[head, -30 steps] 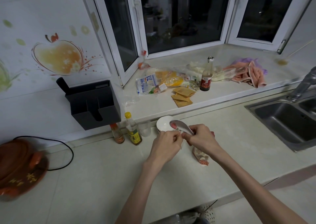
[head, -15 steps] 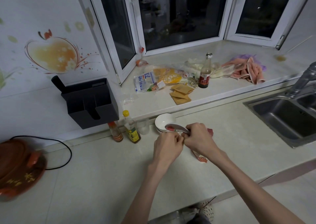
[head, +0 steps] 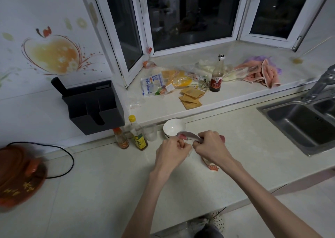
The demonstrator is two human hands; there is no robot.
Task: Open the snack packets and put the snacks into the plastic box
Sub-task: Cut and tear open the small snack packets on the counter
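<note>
A brown pot (head: 20,174) sits far left on the tabletop (head: 101,187). Small bottles (head: 138,134) stand by a white bowl (head: 173,128). Just in front of the bowl, the left hand (head: 172,154) and right hand (head: 211,147) both pinch a snack packet (head: 188,137). A sink (head: 301,125) is far right.

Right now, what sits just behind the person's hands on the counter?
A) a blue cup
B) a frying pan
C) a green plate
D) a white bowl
D: a white bowl stands on the counter just behind the left hand and right hand, which grip a snack packet between them.
</note>
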